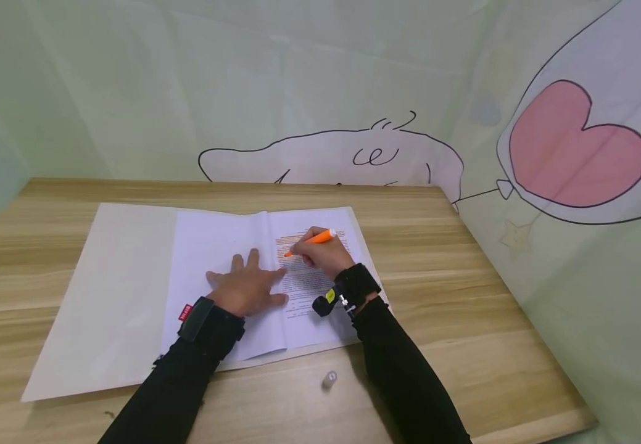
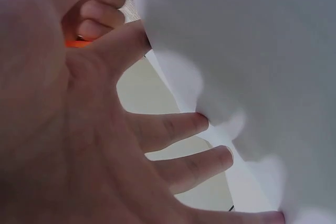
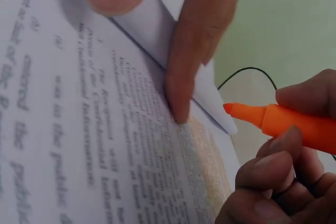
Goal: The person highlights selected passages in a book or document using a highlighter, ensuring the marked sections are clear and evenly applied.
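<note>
An orange highlighter (image 1: 321,237) is pinched between the thumb and fingers of my right hand (image 1: 327,256), over the printed page (image 1: 305,287). In the right wrist view the highlighter (image 3: 302,127) shows its uncapped orange tip; from that angle I cannot tell whether it touches paper. Orange marking covers the upper lines of text. My left hand (image 1: 247,290) lies with spread fingers on the blank left page (image 1: 215,237), beside the fold. Its index finger (image 3: 186,72) reaches onto the printed page. Seen from the left wrist, the left palm (image 2: 94,124) holds nothing.
The pages lie in an open white cover (image 1: 103,302) spread to the left on the wooden table (image 1: 442,265). A small translucent cap (image 1: 329,379) sits near the front edge. Fabric walls (image 1: 320,74) with drawings stand behind and to the right.
</note>
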The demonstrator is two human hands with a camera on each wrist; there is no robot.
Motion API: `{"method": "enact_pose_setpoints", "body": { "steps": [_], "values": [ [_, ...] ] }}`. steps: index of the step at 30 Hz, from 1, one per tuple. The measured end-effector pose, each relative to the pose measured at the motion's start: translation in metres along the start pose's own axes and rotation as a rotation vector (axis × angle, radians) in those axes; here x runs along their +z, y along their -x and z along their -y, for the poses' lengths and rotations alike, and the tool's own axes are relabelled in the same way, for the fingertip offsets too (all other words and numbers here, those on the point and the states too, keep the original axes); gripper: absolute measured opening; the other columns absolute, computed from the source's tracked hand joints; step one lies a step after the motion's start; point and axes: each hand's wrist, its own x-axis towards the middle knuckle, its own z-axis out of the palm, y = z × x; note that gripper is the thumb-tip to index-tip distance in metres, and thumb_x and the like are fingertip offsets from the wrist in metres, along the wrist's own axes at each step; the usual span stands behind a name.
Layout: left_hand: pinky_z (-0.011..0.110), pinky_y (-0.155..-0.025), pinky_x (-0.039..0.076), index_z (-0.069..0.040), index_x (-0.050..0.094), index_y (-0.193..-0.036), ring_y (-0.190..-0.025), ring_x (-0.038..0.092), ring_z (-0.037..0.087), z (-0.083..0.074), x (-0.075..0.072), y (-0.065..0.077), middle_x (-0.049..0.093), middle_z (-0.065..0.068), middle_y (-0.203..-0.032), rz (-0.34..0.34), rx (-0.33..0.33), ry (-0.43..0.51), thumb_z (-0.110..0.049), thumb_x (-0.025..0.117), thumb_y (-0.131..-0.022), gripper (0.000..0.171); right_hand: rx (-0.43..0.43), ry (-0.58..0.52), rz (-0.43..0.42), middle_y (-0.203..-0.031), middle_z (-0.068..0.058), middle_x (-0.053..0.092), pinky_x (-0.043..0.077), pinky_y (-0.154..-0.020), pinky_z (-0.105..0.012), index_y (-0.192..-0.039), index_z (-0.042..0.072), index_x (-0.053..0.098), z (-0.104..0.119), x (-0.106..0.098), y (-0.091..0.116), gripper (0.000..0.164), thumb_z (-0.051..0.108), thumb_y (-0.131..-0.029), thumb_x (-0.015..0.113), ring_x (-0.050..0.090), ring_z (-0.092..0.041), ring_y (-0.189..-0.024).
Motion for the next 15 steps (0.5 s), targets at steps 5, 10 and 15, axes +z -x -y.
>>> {"method": "enact_pose_setpoints", "body": {
  "steps": [5, 10, 15],
  "values": [
    [0.088, -0.094, 0.025, -0.03, 0.051, -0.145, -0.127, 0.037, 0.049, 0.002, 0.0, 0.0, 0.032, 0.028, -0.15, -0.003, 0.013, -0.007, -0.047, 0.071, -0.087, 0.063, -0.022, 0.055, -0.017, -0.054, 0.004, 0.052, 0.036, -0.047, -0.023, -0.071, 0.014, 0.06, -0.005, 0.015, -0.001, 0.019, 0.015, -0.082, 0.075, 0.046, -0.012, -0.05],
    [0.088, -0.095, 0.025, -0.031, 0.051, -0.145, -0.127, 0.037, 0.049, 0.005, 0.0, -0.001, 0.031, 0.027, -0.152, -0.002, 0.023, 0.004, -0.048, 0.071, -0.088, 0.063, -0.04, 0.102, -0.04, -0.054, 0.004, 0.054, 0.036, -0.046, -0.023, -0.07, 0.014, 0.059, -0.007, 0.019, -0.001, 0.021, 0.015, -0.08, 0.077, 0.047, -0.012, -0.05],
    [0.088, -0.094, 0.025, -0.03, 0.052, -0.144, -0.127, 0.037, 0.049, 0.009, -0.004, 0.0, 0.03, 0.027, -0.153, 0.018, 0.045, 0.032, -0.046, 0.07, -0.09, 0.06, -0.046, 0.121, -0.068, -0.054, 0.003, 0.056, 0.037, -0.046, -0.023, -0.069, 0.015, 0.058, -0.008, 0.022, 0.0, 0.023, 0.014, -0.079, 0.078, 0.049, -0.011, -0.05]
  ]
}}
